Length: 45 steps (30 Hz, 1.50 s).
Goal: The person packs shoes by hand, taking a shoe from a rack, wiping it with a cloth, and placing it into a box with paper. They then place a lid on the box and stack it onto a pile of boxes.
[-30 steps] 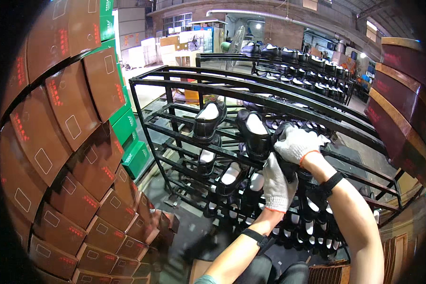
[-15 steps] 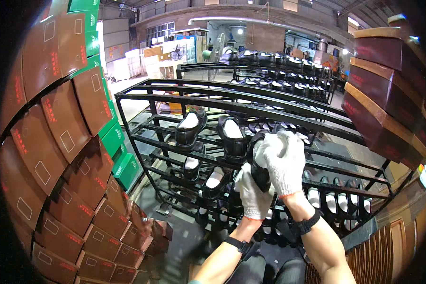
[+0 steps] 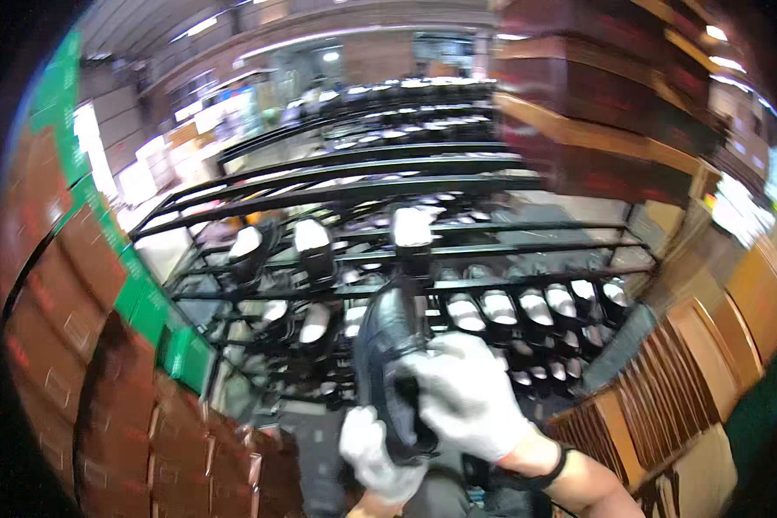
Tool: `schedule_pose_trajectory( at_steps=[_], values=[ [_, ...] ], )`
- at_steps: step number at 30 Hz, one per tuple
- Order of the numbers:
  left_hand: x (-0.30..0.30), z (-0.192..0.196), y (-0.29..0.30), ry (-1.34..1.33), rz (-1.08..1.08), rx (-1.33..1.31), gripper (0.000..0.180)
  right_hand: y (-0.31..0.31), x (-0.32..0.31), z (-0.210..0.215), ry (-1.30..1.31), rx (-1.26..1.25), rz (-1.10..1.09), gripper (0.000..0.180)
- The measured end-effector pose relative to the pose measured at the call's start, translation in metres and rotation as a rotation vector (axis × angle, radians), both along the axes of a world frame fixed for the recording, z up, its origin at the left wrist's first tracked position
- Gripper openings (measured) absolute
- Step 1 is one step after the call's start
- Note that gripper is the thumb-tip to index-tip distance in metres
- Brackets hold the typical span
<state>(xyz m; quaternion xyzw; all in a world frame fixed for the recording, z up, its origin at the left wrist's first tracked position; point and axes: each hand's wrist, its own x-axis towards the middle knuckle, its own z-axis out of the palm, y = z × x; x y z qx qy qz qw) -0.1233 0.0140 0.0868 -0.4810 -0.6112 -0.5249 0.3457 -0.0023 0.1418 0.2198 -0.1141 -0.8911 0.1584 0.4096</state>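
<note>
A black leather shoe [image 3: 382,341] is held in front of me, its toe pointing up and away. Around its heel end, at the lower left, my gloved left hand [image 3: 375,453] is closed. My right hand [image 3: 470,397], also in a white glove, has its fingers bent against the shoe's right side by the opening; motion blur hides the fingertips. Past the shoe stands a black metal rack [image 3: 492,183]. Its upper level carries black shoes with pale insoles, among them one shoe [image 3: 413,237] just beyond the held toe.
Brown shoe boxes [image 3: 78,302] and green boxes [image 3: 187,358] are stacked on my left. Dark boxes with orange-brown lids [image 3: 596,121] rise at the back right. Brown cartons [image 3: 699,337] stand at the near right. More shoes [image 3: 501,306] fill the lower levels.
My view has turned to the right. Both hands have drawn the shoe back from the rack, lower and nearer to me, and its upper and toe now show more fully.
</note>
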Motion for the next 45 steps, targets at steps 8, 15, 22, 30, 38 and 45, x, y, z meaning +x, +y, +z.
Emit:
schedule_pose_trajectory(
  at_steps=[8,15,22,30,38,45],
  values=[
    [0.085,-0.030,-0.107,-0.006,-0.452,-0.528,0.066,-0.069,0.095,-0.155,-0.370,-0.529,-0.312,0.023],
    [0.140,-0.044,-0.115,0.082,-0.824,-0.765,0.075,-0.113,0.168,-0.274,-0.164,-0.371,-0.536,0.017],
    [0.153,-0.082,-0.096,0.206,-0.987,-0.868,0.077,-0.123,0.191,-0.301,-0.401,-0.493,-0.758,0.014],
    [0.165,-0.078,-0.097,0.296,-1.044,-0.907,0.087,-0.136,0.213,-0.293,-0.421,-0.592,-0.885,0.019],
    [0.177,-0.085,-0.082,-1.697,-1.072,-1.377,0.069,-0.165,0.255,-0.301,-0.373,-0.551,-0.930,0.032],
    [0.195,-0.089,-0.050,-1.999,-1.054,-1.600,0.074,-0.189,0.251,-0.260,-0.218,-0.775,-0.756,0.020]
  ],
)
